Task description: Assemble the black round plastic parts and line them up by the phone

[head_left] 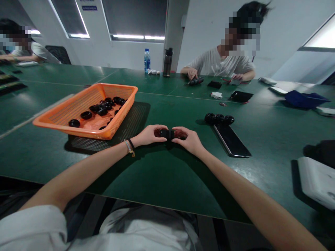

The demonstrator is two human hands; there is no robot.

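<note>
Both my hands meet over the green table (162, 174), just in front of me. My left hand (149, 135) and my right hand (188, 140) are closed around the two ends of a small black and dark red part (169, 133), which rests low on the table between them. An orange basket (65, 118) with several black rings (102, 109) stands to the left of my left hand. A short row of black rings (219, 119) lies to the right of my right hand, at the top end of a dark phone (231, 140).
A person in a white shirt (222, 64) sits across the table with small dark items. A water bottle (147, 60) and a dark flask (168, 61) stand at the back. A white box (318, 181) lies at the right edge. Another person (18, 48) sits far left.
</note>
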